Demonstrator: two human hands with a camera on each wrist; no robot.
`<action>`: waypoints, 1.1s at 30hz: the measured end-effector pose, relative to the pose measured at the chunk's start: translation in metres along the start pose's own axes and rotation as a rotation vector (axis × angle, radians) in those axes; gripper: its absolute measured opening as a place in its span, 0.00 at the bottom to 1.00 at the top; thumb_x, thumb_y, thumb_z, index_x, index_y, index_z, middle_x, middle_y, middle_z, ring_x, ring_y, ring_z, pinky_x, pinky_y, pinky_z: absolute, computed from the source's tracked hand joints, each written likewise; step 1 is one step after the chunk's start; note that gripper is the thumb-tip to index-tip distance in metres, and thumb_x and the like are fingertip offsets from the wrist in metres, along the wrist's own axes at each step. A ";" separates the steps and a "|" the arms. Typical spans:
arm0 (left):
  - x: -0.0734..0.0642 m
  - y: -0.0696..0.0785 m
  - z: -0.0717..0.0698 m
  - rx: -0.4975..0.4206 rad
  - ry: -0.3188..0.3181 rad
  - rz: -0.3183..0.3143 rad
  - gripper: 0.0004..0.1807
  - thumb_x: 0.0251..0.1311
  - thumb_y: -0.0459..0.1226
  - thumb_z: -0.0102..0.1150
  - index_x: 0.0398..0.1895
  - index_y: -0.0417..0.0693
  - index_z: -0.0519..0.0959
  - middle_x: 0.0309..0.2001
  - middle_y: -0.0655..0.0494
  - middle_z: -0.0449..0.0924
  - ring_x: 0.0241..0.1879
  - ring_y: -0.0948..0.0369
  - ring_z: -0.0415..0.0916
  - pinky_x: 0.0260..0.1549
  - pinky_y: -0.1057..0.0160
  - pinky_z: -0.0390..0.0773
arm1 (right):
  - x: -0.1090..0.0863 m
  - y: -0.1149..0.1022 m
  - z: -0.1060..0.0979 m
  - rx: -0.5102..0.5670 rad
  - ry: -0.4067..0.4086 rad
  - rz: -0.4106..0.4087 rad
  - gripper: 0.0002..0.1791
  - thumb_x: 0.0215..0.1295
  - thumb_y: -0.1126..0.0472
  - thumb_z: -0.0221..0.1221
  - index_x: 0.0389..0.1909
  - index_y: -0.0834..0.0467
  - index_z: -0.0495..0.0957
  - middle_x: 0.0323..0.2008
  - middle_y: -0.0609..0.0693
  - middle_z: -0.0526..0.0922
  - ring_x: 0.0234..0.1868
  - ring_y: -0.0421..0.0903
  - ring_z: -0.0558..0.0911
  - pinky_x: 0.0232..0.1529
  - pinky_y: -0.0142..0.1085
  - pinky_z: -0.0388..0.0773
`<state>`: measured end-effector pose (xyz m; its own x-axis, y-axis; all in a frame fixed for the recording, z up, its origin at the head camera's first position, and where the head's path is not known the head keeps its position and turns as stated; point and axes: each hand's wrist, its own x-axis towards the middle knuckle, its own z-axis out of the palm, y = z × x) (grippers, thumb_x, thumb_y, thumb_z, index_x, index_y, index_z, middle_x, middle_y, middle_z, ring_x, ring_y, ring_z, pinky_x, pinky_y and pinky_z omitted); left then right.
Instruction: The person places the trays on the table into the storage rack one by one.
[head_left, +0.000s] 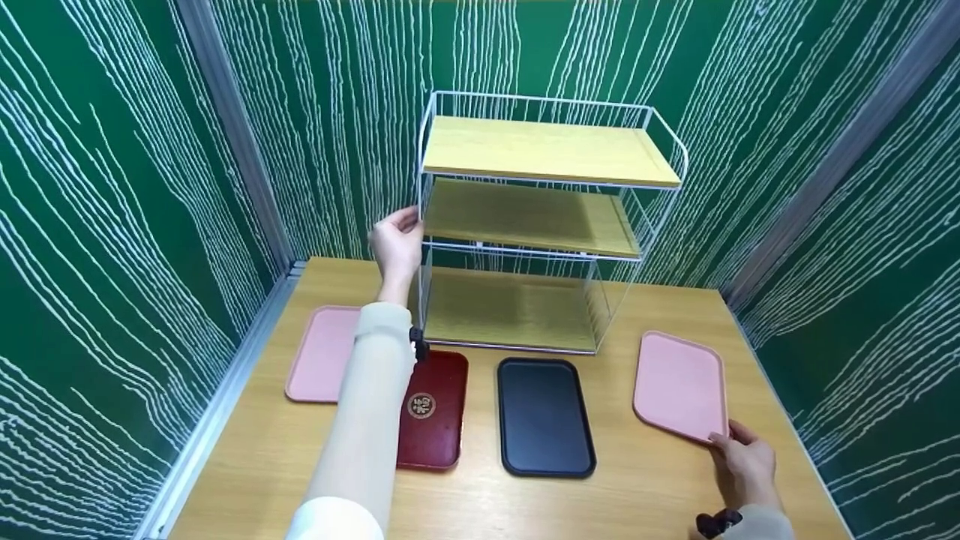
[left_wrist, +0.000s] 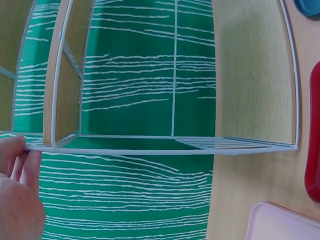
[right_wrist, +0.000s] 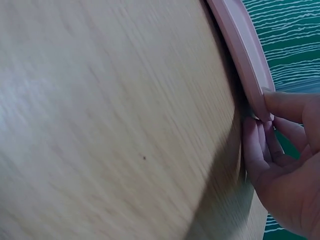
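On the table (head_left: 480, 504), a 3-shelf rack (head_left: 551, 150) is placed toward the rear edge. 4 trays are set out: a left pink tray (head_left: 322, 358) near the left edge, a red tray (head_left: 446, 420) partly hidden by the sleeve (head_left: 358, 435), a black tray (head_left: 546, 416), and a right pink tray (head_left: 679, 382) near the right edge. No contents are seen in them. The rack's side is pinched by the left hand (head_left: 397, 244); the right pink tray's near corner is pinched by the right hand (head_left: 746, 459). Rack steadying and tray pickup are judged in hand; for lifting, a firm grip would be required.
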<state>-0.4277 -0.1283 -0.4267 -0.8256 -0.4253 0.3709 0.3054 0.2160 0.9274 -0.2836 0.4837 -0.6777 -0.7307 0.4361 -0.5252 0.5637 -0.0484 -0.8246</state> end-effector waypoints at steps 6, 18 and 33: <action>0.000 0.000 0.000 0.008 0.003 0.001 0.13 0.70 0.25 0.67 0.55 0.38 0.88 0.54 0.43 0.89 0.54 0.52 0.88 0.54 0.65 0.86 | -0.012 -0.003 0.004 0.119 -0.002 -0.020 0.47 0.75 0.71 0.63 0.87 0.53 0.50 0.86 0.57 0.49 0.74 0.47 0.71 0.75 0.42 0.67; -0.001 0.000 0.000 0.023 0.001 -0.015 0.13 0.70 0.27 0.67 0.55 0.39 0.89 0.55 0.43 0.89 0.54 0.53 0.88 0.55 0.64 0.86 | -0.026 -0.006 0.004 0.130 -0.009 0.038 0.47 0.75 0.69 0.64 0.87 0.50 0.49 0.87 0.54 0.46 0.74 0.50 0.68 0.78 0.42 0.60; -0.003 0.002 0.000 0.014 0.003 -0.005 0.13 0.70 0.26 0.67 0.55 0.39 0.88 0.55 0.43 0.89 0.54 0.53 0.88 0.55 0.65 0.86 | -0.024 -0.006 0.003 0.189 -0.012 0.053 0.47 0.76 0.68 0.64 0.87 0.48 0.49 0.87 0.51 0.48 0.76 0.46 0.66 0.77 0.39 0.62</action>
<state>-0.4251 -0.1265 -0.4263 -0.8256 -0.4291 0.3665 0.2946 0.2261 0.9285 -0.2703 0.4702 -0.6610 -0.7068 0.4178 -0.5708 0.5203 -0.2395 -0.8197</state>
